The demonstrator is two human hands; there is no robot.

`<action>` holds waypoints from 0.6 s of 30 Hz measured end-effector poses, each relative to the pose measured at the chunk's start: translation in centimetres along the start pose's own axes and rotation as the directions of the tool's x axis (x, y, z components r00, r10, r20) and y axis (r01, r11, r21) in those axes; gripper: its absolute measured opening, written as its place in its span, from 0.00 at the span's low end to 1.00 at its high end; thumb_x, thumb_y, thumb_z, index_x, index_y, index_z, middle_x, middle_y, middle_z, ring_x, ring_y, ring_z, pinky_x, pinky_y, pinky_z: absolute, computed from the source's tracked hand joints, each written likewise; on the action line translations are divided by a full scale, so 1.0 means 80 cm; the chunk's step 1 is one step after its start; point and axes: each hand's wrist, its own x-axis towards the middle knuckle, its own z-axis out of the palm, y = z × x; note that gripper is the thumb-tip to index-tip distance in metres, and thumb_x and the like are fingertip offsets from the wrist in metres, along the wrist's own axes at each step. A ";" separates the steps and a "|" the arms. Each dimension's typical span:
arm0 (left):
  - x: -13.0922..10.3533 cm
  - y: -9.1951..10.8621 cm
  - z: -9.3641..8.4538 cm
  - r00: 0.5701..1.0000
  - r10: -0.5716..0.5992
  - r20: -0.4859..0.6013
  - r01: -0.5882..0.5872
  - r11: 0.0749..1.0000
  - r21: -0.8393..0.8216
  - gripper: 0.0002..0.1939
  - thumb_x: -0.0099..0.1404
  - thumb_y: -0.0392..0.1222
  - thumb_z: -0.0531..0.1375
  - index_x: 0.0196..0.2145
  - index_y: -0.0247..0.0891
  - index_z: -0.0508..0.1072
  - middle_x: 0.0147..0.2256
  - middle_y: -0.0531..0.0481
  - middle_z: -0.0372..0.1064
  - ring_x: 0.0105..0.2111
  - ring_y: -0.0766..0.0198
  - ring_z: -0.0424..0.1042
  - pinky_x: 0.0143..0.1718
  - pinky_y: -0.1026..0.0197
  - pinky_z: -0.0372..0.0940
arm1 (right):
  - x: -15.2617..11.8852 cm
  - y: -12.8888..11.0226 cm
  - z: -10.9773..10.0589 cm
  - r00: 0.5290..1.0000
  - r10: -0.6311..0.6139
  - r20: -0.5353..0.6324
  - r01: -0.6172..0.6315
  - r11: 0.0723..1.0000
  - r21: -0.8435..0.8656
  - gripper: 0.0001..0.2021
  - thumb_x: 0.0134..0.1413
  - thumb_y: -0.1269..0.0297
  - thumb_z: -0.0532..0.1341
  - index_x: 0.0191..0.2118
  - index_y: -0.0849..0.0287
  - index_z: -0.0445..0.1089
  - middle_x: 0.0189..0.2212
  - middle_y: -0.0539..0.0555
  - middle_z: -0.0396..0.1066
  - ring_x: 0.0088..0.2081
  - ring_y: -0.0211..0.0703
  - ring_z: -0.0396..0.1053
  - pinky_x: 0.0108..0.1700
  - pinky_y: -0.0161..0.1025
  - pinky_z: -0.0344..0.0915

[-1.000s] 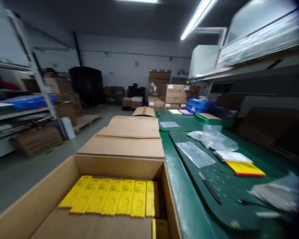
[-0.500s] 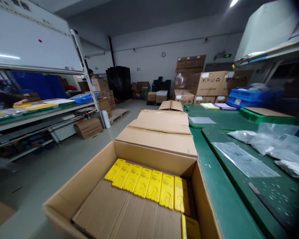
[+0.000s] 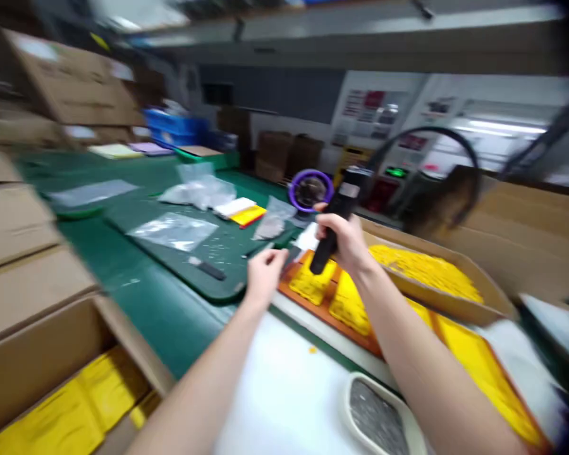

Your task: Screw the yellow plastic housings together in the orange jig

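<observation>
My right hand [image 3: 346, 239] is wrapped round a black electric screwdriver [image 3: 337, 218], tilted, with a black cord looping up from its top. Below it lies an orange-brown tray [image 3: 284, 282] holding flat yellow plastic parts [image 3: 348, 303]. Near the tray's left corner is my left hand [image 3: 264, 272], its fingers closed together; whatever they hold, if anything, is too blurred to make out. A pale dish [image 3: 348, 404] of small grey metal pieces stands on the white surface in front, left of my right forearm.
At lower left an open carton [image 3: 42, 354] contains yellow parts. Plastic bags [image 3: 173, 230] and a black-handled blade [image 3: 207, 268] lie on the green mat. A small purple fan [image 3: 312, 191] stands behind. A long box [image 3: 495, 303] holds many small yellow pieces.
My view has swung right, from the carton and aisle to the workbench. Both hands have come into view, the right one holding the electric screwdriver.
</observation>
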 end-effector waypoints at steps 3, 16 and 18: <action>0.014 -0.017 0.004 0.995 0.072 -0.063 -0.070 0.997 0.025 0.13 0.54 0.49 0.63 0.28 0.34 0.73 0.26 0.53 0.69 0.29 0.65 0.66 0.33 0.65 0.59 | 0.003 -0.001 -0.031 0.988 -0.022 0.155 0.030 0.998 -0.050 0.09 0.44 0.67 0.63 0.34 0.62 0.68 0.16 0.43 0.59 0.19 0.32 0.56 0.24 0.31 0.57; 0.013 -0.015 0.001 0.967 0.253 0.039 -0.254 0.922 0.293 0.12 0.53 0.49 0.63 0.28 0.37 0.77 0.27 0.51 0.73 0.28 0.63 0.68 0.32 0.63 0.60 | -0.033 -0.006 -0.039 0.981 -0.181 0.072 0.182 0.983 -0.003 0.07 0.46 0.65 0.63 0.26 0.60 0.63 0.16 0.44 0.59 0.20 0.31 0.58 0.27 0.31 0.58; 0.010 -0.012 0.001 0.949 0.296 0.111 -0.316 0.890 0.330 0.11 0.53 0.48 0.63 0.28 0.38 0.77 0.29 0.51 0.73 0.31 0.61 0.69 0.36 0.62 0.60 | -0.036 -0.004 -0.048 0.958 -0.222 -0.182 0.229 0.973 0.022 0.08 0.45 0.65 0.63 0.26 0.60 0.63 0.16 0.44 0.60 0.20 0.31 0.59 0.27 0.31 0.59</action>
